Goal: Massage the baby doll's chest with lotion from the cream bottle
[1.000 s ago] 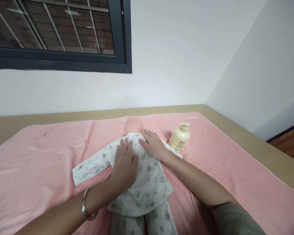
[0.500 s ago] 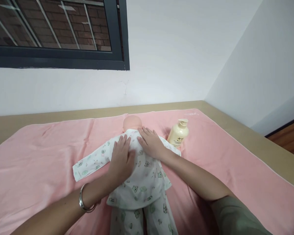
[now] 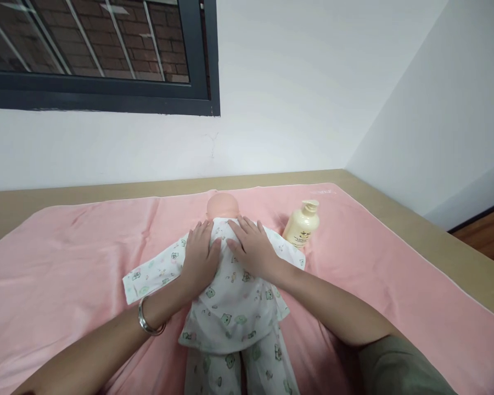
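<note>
A baby doll in white printed pyjamas lies face down on a pink towel, its bald head pointing toward the wall. My left hand lies flat and open on the doll's upper back, left of the spine. My right hand rests flat and open on the upper back at the right shoulder, close beside the left hand. A silver bangle circles my left wrist. Neither hand holds anything.
A cream pump bottle stands on the towel just right of the doll's shoulder. The towel covers a tan table pushed into a white wall corner. A dark-framed window is at upper left.
My left hand has slid up the doll's back from the middle toward the shoulders. My right hand has stayed near the right shoulder, shifting slightly inward.
</note>
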The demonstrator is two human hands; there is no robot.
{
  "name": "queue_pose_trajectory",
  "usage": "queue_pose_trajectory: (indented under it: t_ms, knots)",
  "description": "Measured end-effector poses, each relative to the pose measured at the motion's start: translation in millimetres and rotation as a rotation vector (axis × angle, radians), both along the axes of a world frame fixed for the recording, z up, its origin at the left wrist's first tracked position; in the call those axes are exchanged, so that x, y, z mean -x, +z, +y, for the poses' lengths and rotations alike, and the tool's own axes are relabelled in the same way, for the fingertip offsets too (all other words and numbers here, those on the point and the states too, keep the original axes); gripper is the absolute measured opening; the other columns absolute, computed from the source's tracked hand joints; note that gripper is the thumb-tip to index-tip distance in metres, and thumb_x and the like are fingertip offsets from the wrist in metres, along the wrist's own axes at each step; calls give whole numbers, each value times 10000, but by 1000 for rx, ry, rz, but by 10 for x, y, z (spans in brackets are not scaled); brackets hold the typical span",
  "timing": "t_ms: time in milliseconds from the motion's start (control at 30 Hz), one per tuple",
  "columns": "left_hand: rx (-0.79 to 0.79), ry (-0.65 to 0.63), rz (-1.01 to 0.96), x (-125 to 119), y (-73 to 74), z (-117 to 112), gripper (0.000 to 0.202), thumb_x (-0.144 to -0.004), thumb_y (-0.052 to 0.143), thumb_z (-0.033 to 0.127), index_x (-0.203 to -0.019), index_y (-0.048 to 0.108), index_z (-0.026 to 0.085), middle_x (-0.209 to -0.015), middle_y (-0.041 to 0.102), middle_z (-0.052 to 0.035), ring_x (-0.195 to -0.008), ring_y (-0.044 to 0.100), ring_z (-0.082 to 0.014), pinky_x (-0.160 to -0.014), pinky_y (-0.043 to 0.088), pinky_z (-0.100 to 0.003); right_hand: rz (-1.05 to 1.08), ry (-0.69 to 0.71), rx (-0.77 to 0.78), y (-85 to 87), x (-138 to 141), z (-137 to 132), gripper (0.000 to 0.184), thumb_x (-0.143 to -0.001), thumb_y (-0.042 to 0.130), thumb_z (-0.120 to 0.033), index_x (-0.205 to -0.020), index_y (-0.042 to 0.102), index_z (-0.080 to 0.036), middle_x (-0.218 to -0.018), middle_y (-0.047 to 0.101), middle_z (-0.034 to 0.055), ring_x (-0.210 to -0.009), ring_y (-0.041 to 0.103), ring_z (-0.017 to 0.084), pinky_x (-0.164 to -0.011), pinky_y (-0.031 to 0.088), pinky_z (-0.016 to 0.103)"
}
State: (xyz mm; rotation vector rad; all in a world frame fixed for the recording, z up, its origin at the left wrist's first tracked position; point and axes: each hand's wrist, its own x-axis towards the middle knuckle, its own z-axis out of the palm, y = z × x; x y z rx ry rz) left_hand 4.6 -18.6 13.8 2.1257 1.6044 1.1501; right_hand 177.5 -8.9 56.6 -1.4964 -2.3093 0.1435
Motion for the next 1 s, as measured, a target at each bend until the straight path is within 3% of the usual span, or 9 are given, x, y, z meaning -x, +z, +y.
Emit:
queue_pose_trajectory:
  t_ms: [100, 167, 333, 467, 567, 767, 900, 1000]
  knots:
    - [-45, -87, 119, -32, 102, -102, 468, -964, 353, 343, -1395, 464, 200, -1537, 390, -130, -1475, 246, -296, -1188, 176, -575, -3, -60, 57, 15, -20, 89, 524, -1029, 307, -433, -1466, 395, -157, -1532, 379, 172, -1428, 317, 309, -1145, 221, 577]
    - [-53, -122, 171, 0, 154, -57, 453, -967, 341, 340, -1368, 495, 196, -1529, 400, -139, -1456, 293, -298, -1183, 192, -568, -32, -61, 47, 33, 12, 3, 511, -1026, 324, -390, -1459, 406, -132, -1521, 391, 187, -1424, 317, 331, -1138, 235, 579]
    - [-34, -54, 234, 150, 117, 181, 485, -973, 275, 331, -1365, 485, 135, -1443, 483, -219, -1421, 337, -368, -1119, 232, -656, -70, 107, -62, 80, 109, -317, 462, -1010, 369, -341, -1450, 444, -220, -1554, 361, 113, -1451, 252, 342, -1148, 244, 552]
    - [-67, -43, 250, 55, 54, -28, 519, -978, 298, 356, -1439, 404, 141, -1531, 367, -208, -1460, 253, -365, -1136, 242, -614, -53, 27, 28, 102, 48, -100, 495, -1019, 352, -410, -1478, 399, -231, -1556, 356, 119, -1434, 298, 332, -1139, 257, 557]
    - [-64, -48, 330, -9, 102, -150, 541, -977, 320, 384, -1454, 389, 138, -1565, 312, -194, -1473, 216, -366, -1146, 243, -591, -62, -24, 81, 109, 29, 1, 541, -1018, 343, -448, -1504, 346, -209, -1555, 345, 153, -1434, 296, 339, -1131, 249, 576]
    - [8, 32, 462, 81, 184, 35, 543, -1002, 203, 346, -1438, 390, 80, -1491, 414, -236, -1435, 304, -373, -1102, 287, -634, -100, 77, 4, 130, 116, -355, 494, -1017, 329, -363, -1483, 389, -208, -1582, 294, 136, -1460, 223, 350, -1145, 227, 553]
    - [-57, -9, 381, 7, 124, -168, 514, -999, 273, 379, -1444, 398, 153, -1545, 342, -192, -1459, 259, -355, -1114, 314, -592, -88, 28, 96, 139, 29, -116, 511, -1032, 260, -393, -1507, 340, -222, -1586, 296, 113, -1451, 255, 334, -1135, 241, 558]
    - [-84, -91, 333, -33, 112, -268, 518, -994, 300, 392, -1436, 409, 145, -1560, 325, -175, -1477, 210, -344, -1143, 290, -576, -95, -37, 130, 131, -12, 59, 560, -1031, 255, -458, -1525, 290, -198, -1577, 307, 139, -1442, 276, 338, -1128, 238, 571]
